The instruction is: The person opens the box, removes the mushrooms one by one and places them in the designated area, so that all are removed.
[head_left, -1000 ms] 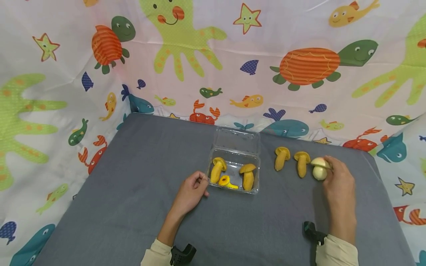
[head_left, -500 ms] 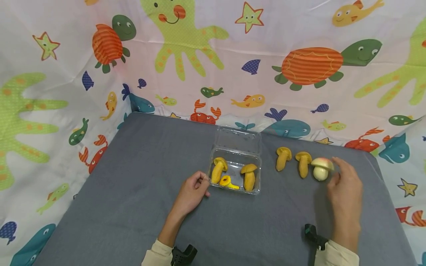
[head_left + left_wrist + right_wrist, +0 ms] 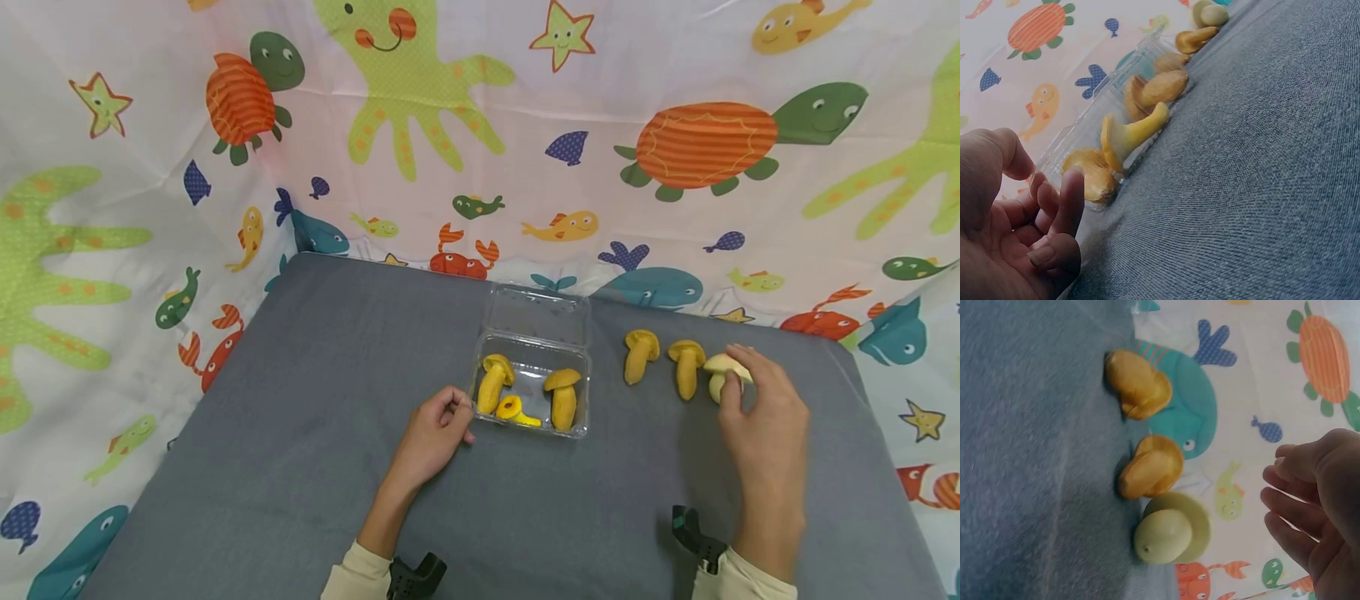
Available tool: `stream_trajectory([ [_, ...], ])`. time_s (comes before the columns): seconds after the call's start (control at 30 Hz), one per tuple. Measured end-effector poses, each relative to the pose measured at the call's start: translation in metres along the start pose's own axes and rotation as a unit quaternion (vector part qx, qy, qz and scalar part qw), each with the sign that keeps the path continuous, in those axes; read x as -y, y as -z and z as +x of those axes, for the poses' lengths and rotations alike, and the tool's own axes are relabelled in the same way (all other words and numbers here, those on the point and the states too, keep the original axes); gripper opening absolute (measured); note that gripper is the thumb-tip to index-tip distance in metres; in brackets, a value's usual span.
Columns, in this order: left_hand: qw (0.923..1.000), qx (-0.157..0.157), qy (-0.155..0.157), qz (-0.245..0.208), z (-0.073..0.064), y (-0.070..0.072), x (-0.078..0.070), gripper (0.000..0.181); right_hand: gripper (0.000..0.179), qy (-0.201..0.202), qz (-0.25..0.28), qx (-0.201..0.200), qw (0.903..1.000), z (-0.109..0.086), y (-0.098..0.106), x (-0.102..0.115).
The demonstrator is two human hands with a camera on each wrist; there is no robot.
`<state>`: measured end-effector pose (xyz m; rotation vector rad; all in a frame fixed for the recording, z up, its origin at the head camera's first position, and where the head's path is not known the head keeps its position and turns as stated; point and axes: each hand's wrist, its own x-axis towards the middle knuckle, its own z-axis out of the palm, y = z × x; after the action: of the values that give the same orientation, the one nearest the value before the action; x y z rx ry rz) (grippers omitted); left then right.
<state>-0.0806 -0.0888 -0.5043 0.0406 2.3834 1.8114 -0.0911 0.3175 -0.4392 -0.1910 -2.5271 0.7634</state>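
Observation:
A clear plastic box [image 3: 531,343] stands with its lid up at mid-table. At its near left corner, my left hand [image 3: 431,437] pinches the rim between thumb and fingers. Inside lie two brownish-yellow mushrooms [image 3: 495,385] and a small bright yellow mushroom [image 3: 1132,137]. To the right, two more brownish-yellow mushrooms [image 3: 640,358] lie in a row with a pale mushroom [image 3: 1163,536], stem toward me. Over the pale mushroom hovers my right hand [image 3: 768,433], partly covering it in the head view. In the right wrist view its fingers are loosely bent, with a gap between them and the mushroom.
A grey cloth [image 3: 322,350] covers the table. Behind and at the sides hangs a white curtain [image 3: 510,175] printed with sea animals. The raised lid [image 3: 536,317] stands close to the curtain. Black wrist cameras [image 3: 416,577] sit on both wrists.
My right hand drew back to the right from the pale mushroom, then came back left over it. The left hand stays at the box corner.

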Motion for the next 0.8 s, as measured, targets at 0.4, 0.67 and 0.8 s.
stream_trajectory([
  [0.4, 1.0000, -0.002, 0.008, -0.002, 0.000, 0.000, -0.001, 0.009, 0.035, -0.023, -0.024, 0.022, 0.9992, 0.002, 0.009, 0.026],
  [0.67, 0.9999, 0.000, 0.010, -0.004, -0.001, 0.000, 0.000, 0.008, 0.038, -0.036, -0.028, 0.064, 0.9969, 0.003, 0.016, 0.056],
  [0.8, 0.9999, 0.001, 0.009, -0.004, -0.001, 0.001, -0.001, 0.008, 0.037, -0.019, -0.031, 0.050, 0.9981, 0.002, 0.022, 0.066],
])
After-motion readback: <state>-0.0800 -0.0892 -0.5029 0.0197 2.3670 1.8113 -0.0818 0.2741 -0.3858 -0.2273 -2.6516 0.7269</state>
